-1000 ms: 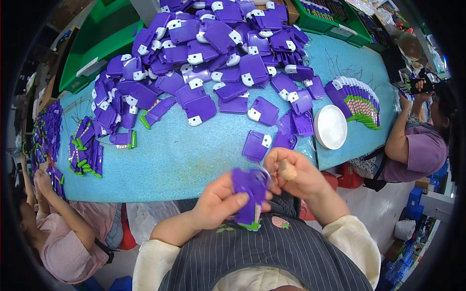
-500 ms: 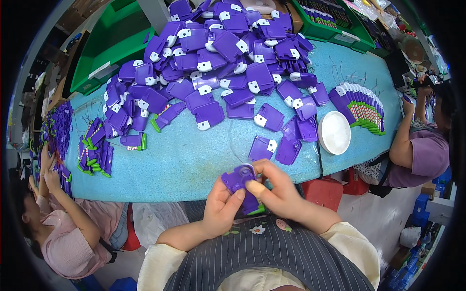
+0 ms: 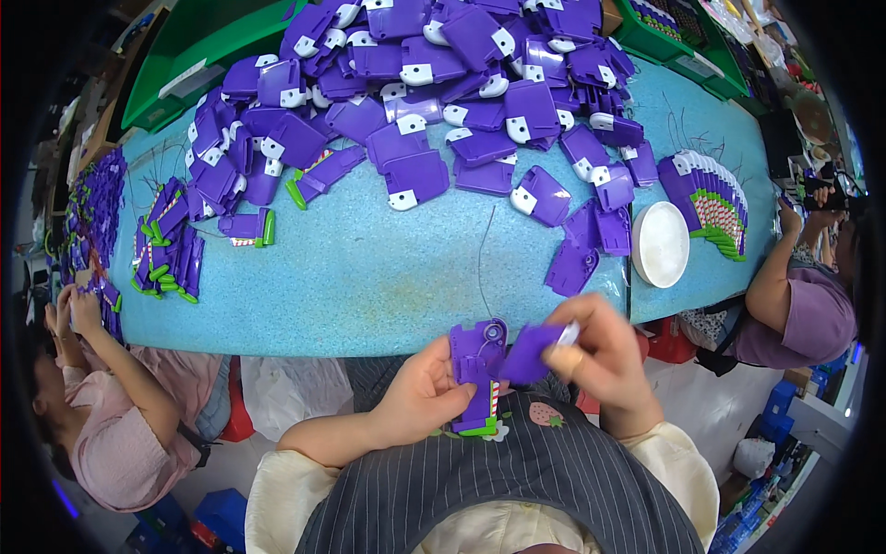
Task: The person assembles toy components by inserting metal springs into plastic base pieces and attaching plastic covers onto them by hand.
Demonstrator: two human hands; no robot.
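Note:
In front of my apron, my left hand (image 3: pixel 417 395) grips a purple plastic casing (image 3: pixel 469 346) by its left side, thumb across it. A round ring part and a thin dark wire show at its upper end. Below it runs a striped strip with a bright green end (image 3: pixel 478 427). Just to the right, my right hand (image 3: pixel 604 360) pinches a purple cover with a white corner (image 3: pixel 528 355), slightly blurred and tilted. The cover is close beside the casing; whether they touch I cannot tell.
A large heap of purple covers (image 3: pixel 415 175) lies across the far table (image 3: pixel 369 277). Green-ended pieces (image 3: pixel 171 254) are piled at left; a fanned row (image 3: pixel 711 203) lies at right beside a white bowl (image 3: pixel 661 245). Green crates (image 3: pixel 208 69) stand behind. Co-workers sit on both sides.
My right hand has come away from the casing and now holds a purple cover; the cover nearest me on the table is gone. The view has shifted somewhat.

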